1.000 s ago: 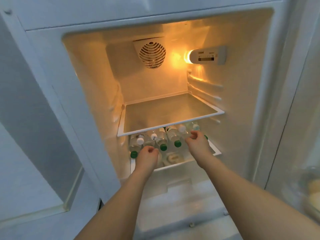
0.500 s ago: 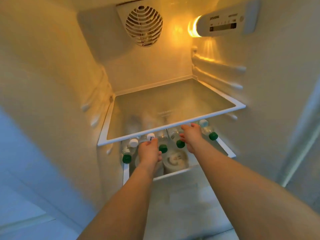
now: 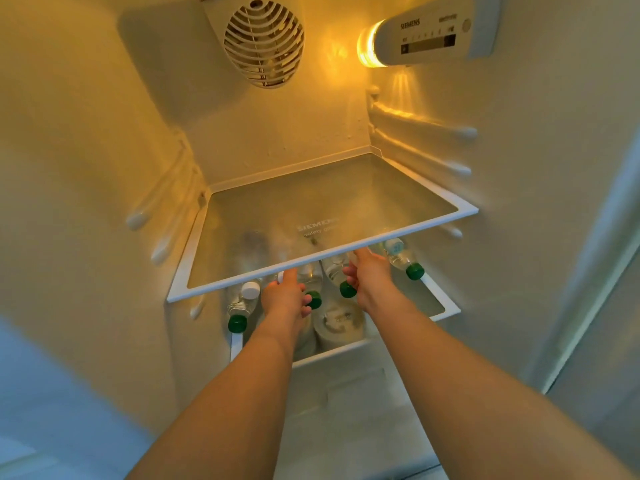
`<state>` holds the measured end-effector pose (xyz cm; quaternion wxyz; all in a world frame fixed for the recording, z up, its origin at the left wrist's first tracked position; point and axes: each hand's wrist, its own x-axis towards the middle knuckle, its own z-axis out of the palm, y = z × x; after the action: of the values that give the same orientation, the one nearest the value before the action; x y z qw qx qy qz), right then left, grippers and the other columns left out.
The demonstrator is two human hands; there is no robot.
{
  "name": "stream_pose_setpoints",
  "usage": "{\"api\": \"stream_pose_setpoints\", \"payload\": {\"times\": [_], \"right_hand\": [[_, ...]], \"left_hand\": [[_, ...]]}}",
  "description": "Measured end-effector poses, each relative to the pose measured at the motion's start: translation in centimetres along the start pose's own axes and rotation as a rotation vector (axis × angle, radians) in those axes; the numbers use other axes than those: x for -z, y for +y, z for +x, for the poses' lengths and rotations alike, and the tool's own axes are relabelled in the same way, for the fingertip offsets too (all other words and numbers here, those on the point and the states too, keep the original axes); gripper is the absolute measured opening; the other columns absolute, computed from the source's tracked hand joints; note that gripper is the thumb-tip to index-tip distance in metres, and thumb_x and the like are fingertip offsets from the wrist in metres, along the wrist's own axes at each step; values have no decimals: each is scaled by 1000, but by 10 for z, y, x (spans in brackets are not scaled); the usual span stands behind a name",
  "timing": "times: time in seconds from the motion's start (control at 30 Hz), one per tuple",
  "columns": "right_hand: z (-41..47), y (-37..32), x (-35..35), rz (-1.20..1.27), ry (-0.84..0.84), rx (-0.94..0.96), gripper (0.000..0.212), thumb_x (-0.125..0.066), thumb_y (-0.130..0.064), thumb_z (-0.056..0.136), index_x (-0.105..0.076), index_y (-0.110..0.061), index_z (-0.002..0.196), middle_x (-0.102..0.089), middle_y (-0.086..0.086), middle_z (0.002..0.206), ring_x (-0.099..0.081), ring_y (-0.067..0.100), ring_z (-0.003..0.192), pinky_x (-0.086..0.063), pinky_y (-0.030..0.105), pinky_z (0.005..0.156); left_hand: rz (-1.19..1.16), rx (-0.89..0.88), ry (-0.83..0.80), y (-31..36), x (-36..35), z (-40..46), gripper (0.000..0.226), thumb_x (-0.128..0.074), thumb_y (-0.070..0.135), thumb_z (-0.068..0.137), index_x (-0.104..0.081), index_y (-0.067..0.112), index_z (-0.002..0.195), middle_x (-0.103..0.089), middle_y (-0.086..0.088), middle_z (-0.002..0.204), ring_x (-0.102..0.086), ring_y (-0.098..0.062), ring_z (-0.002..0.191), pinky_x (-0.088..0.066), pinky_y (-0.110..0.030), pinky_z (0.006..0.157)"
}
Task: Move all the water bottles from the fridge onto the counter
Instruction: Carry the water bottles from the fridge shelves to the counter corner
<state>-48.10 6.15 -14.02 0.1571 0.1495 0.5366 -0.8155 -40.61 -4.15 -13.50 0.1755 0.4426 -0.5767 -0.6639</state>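
Interior of a household refrigerator, seen from the open door.

A round fan grille (image 3: 264, 43) sits at the upper centre of the frame on the rear wall, and a lit lamp with a control panel (image 3: 429, 34) marked "SIEMENS" occupies the upper right. Moulded shelf rails (image 3: 420, 133) line the right wall. A glass shelf (image 3: 329, 216) with a white rim, printed "safety glass", spans the middle of the frame; a lower shelf (image 3: 446, 308) beneath it carries water bottles (image 3: 401, 258) lying on their sides. These fittings and the stored drinks indicate a domestic kitchen setting.
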Motion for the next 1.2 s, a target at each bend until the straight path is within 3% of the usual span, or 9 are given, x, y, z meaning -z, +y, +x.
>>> {"api": "stream_pose_setpoints", "payload": {"times": [0.1,0.2,0.37,0.47,0.57,0.7,0.87,1.03,1.2], "right_hand": [[-17,7,9,76,35,9,13,-53,-25,92,-55,-13,86,-44,3,64,-38,12,50,-31,23,43],[-35,17,17,204,92,-15,20,-62,-25,88,-58,-12,103,-44,-4,65,-38,9,51,-32,21,43],[-55,28,30,457,166,-85,31,-73,-31,84,-62,-16,109,-41,-5,58,-25,9,46,-25,22,43],[-66,29,34,627,182,-144,35,-73,-32,84,-61,-16,112,-41,-5,56,-25,7,44,-26,21,46],[-77,29,36,701,206,-164,41,-74,-36,83,-57,-18,117,-48,-4,66,-33,8,51,-33,20,50],[-90,22,42,786,222,-179,45,-71,-44,84,-55,-20,118,-56,-3,84,-48,7,69,-38,21,57],[-98,0,49,829,277,-3,42,-74,-43,81,-54,-26,114,-68,1,110,-68,19,97,-57,38,80],[-108,-26,56,707,394,271,34,-75,-31,83,-59,-14,108,-66,-7,96,-65,5,83,-54,27,76],[-117,-29,56,489,449,396,26,-78,-34,78,-56,-26,87,-65,-15,83,-63,0,78,-52,26,79]], "left_hand": [[-32,-26,43,-9,1,-12,34,-49,44,98,-58,13,110,-60,-6,85,-54,-17,69,-46,-29,55],[-61,-57,106,-26,4,-32,30,-50,46,95,-58,17,98,-56,-7,76,-48,-17,63,-44,-29,55],[-118,-107,159,-46,7,-54,39,-62,57,87,-59,19,93,-60,-3,82,-53,-19,72,-53,-40,77],[-125,-145,182,-52,12,-63,47,-62,59,86,-62,15,101,-63,-4,87,-55,-19,74,-50,-38,73],[-73,-223,234,-57,19,-75,43,-61,58,88,-60,17,103,-63,-2,92,-57,-12,77,-47,-28,66],[-56,-320,291,-63,32,-89,52,-65,55,86,-54,15,116,-61,-7,110,-63,-21,93,-50,-20,58],[-69,-426,381,-49,50,-103,48,-65,46,90,-55,12,121,-57,-6,119,-58,-18,97,-42,-13,60],[-172,-455,421,-26,58,-114,35,-66,44,88,-67,14,106,-68,-1,103,-65,-16,92,-49,-16,60],[-197,-500,456,-10,64,-124,22,-64,37,90,-66,15,91,-69,2,91,-66,-15,84,-51,-20,62]]}}
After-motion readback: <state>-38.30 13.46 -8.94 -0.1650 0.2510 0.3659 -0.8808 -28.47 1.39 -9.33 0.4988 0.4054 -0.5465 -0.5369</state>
